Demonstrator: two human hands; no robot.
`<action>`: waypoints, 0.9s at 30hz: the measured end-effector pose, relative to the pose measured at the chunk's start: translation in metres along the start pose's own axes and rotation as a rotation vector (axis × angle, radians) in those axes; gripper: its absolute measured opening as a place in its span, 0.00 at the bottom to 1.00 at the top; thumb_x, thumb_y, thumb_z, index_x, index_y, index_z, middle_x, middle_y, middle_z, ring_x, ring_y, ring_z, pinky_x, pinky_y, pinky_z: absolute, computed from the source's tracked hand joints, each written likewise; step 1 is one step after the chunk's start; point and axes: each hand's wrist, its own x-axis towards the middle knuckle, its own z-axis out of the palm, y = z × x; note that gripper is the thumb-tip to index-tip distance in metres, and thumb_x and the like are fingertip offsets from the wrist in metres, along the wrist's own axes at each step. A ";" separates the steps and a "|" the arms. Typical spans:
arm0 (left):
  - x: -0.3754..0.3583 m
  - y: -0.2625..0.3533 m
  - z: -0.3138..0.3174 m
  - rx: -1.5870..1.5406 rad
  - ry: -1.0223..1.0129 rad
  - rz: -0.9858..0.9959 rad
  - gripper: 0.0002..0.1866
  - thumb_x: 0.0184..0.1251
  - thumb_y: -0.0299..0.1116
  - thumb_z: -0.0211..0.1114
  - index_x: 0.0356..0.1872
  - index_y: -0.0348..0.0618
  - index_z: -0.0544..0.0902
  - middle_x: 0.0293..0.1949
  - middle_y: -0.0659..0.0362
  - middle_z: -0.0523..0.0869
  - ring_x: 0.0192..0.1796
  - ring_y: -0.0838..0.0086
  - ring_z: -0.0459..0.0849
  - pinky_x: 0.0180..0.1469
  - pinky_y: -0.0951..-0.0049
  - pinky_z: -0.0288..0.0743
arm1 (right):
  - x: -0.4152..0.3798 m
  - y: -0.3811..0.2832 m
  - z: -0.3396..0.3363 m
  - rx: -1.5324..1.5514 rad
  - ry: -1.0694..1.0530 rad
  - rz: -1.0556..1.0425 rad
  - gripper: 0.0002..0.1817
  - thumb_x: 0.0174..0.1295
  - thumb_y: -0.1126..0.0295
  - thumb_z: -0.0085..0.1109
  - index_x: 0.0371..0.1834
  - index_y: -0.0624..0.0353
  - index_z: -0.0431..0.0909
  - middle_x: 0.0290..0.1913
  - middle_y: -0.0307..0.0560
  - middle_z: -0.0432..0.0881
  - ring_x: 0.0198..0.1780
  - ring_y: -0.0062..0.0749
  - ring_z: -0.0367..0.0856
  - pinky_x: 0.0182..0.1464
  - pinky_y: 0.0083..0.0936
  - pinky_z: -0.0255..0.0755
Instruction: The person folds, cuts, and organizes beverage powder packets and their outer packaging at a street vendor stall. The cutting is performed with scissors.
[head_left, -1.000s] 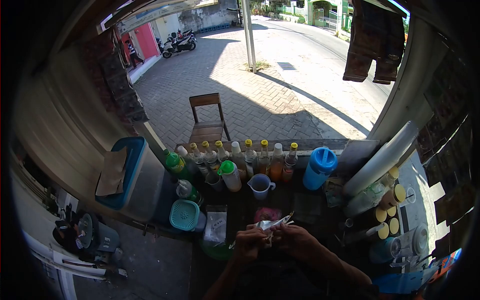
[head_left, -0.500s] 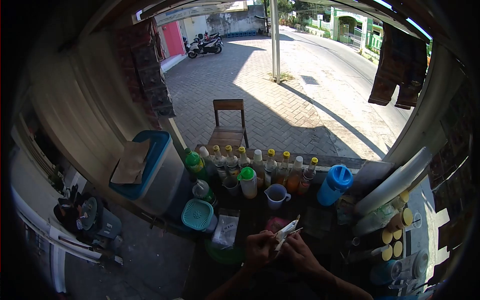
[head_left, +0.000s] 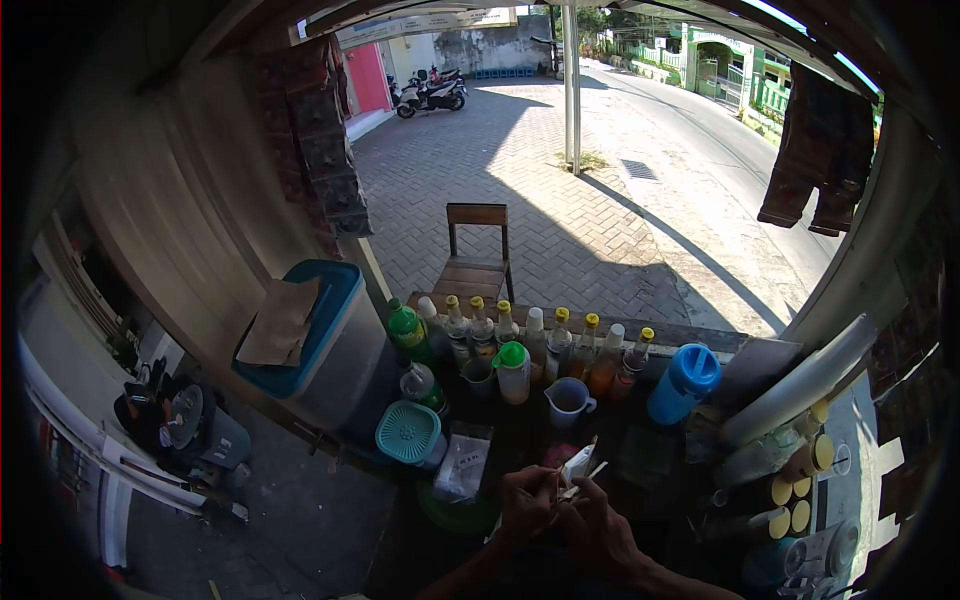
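Observation:
Close together over the dark counter, my two hands grip a small white packet [head_left: 576,465]. My left hand [head_left: 528,500] has its fingers pinched at the packet's left side. On the other side, my right hand [head_left: 592,508] is closed on the packet's lower part. A thin pale strip juts up to the right beside the packet, and my fingers hide the lower end. Just behind the packet, a pink item [head_left: 558,455] lies on the counter. A clear plastic pack [head_left: 464,465] with dark print lies left of my hands.
Past my hands stand a measuring jug [head_left: 569,400], a green-capped bottle [head_left: 513,375] and a row of yellow- and white-capped bottles [head_left: 559,345]. A blue pitcher [head_left: 684,385] and lidded jars [head_left: 810,455] are right; a teal basket [head_left: 408,430] and large container [head_left: 335,350] are left.
The scene has shifted right and slightly down in view. Both hands now sit closer together around the packet, covering more of it, and less of the packet sticks out above my fingers.

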 end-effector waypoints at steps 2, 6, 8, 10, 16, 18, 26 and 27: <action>0.004 -0.001 -0.003 -0.165 0.063 -0.099 0.09 0.66 0.25 0.59 0.27 0.34 0.84 0.20 0.63 0.80 0.21 0.84 0.73 0.24 0.79 0.64 | -0.009 0.018 0.035 0.193 0.011 -0.001 0.18 0.56 0.76 0.61 0.51 0.57 0.74 0.57 0.55 0.69 0.44 0.40 0.83 0.36 0.32 0.81; 0.001 -0.006 -0.007 -0.299 0.110 -0.181 0.13 0.71 0.27 0.56 0.27 0.34 0.84 0.19 0.66 0.79 0.20 0.87 0.71 0.23 0.82 0.62 | 0.007 0.017 0.008 0.067 0.081 -0.326 0.19 0.56 0.74 0.62 0.52 0.59 0.72 0.47 0.48 0.78 0.46 0.37 0.81 0.48 0.33 0.74; -0.001 -0.002 -0.007 -0.311 0.092 -0.185 0.13 0.71 0.28 0.56 0.28 0.34 0.84 0.20 0.65 0.79 0.21 0.86 0.73 0.24 0.82 0.64 | 0.011 0.020 0.005 -0.092 0.139 -0.464 0.20 0.57 0.72 0.62 0.53 0.59 0.71 0.45 0.47 0.78 0.45 0.36 0.80 0.51 0.33 0.72; -0.005 0.008 -0.001 -0.307 0.235 -0.170 0.10 0.69 0.25 0.58 0.29 0.34 0.84 0.24 0.63 0.82 0.27 0.84 0.76 0.30 0.81 0.70 | 0.011 0.027 0.009 0.256 -0.069 -0.285 0.16 0.64 0.69 0.58 0.53 0.58 0.70 0.45 0.44 0.78 0.46 0.33 0.80 0.49 0.31 0.72; 0.002 -0.016 -0.011 -0.198 -0.094 0.261 0.03 0.61 0.20 0.62 0.29 0.32 0.82 0.27 0.57 0.83 0.28 0.78 0.79 0.34 0.78 0.71 | 0.018 0.019 -0.010 1.731 -0.089 0.732 0.13 0.75 0.61 0.48 0.53 0.57 0.72 0.34 0.31 0.69 0.30 0.11 0.64 0.31 0.13 0.61; 0.010 -0.025 -0.014 -0.096 -0.165 0.394 0.01 0.57 0.19 0.63 0.28 0.33 0.82 0.24 0.58 0.82 0.26 0.77 0.77 0.34 0.75 0.70 | 0.026 0.021 -0.023 1.946 -0.018 0.864 0.15 0.75 0.59 0.47 0.53 0.58 0.71 0.33 0.30 0.67 0.29 0.10 0.62 0.30 0.12 0.59; 0.010 -0.013 -0.021 0.284 -0.283 0.408 0.04 0.54 0.21 0.62 0.30 0.34 0.84 0.19 0.57 0.80 0.22 0.75 0.77 0.34 0.73 0.67 | 0.025 0.001 -0.038 0.397 -0.344 0.129 0.25 0.68 0.54 0.55 0.63 0.53 0.65 0.50 0.48 0.74 0.44 0.40 0.81 0.41 0.27 0.77; 0.006 -0.011 -0.016 0.280 -0.286 0.409 0.04 0.54 0.21 0.62 0.30 0.34 0.84 0.19 0.57 0.80 0.22 0.75 0.77 0.34 0.73 0.67 | 0.023 -0.003 -0.035 0.329 -0.334 0.122 0.23 0.68 0.56 0.54 0.61 0.54 0.66 0.50 0.48 0.74 0.45 0.44 0.81 0.41 0.29 0.78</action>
